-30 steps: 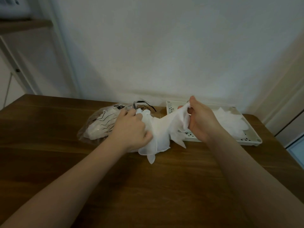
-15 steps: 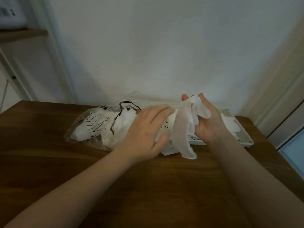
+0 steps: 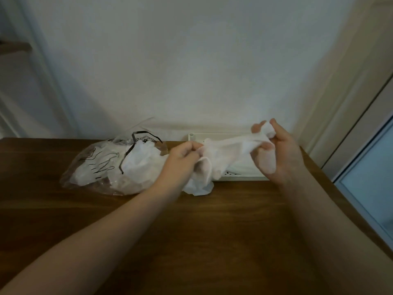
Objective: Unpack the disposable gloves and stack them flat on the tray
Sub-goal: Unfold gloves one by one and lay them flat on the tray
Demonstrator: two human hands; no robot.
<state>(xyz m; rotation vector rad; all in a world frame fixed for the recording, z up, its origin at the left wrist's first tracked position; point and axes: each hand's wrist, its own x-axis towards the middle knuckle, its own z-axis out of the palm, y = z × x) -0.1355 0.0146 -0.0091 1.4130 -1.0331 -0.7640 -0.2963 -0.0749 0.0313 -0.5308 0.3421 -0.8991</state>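
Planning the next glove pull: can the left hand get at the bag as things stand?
Probably not straight away: the left hand pinches the glove stretched to the right hand. Once it lets go, the bag lies just beside it, nothing between.

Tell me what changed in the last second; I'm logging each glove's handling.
The left hand let go, reached right and pinched the glove again; the right hand drew its end rightward, pulling it taut above the tray. The bag stayed on the table.
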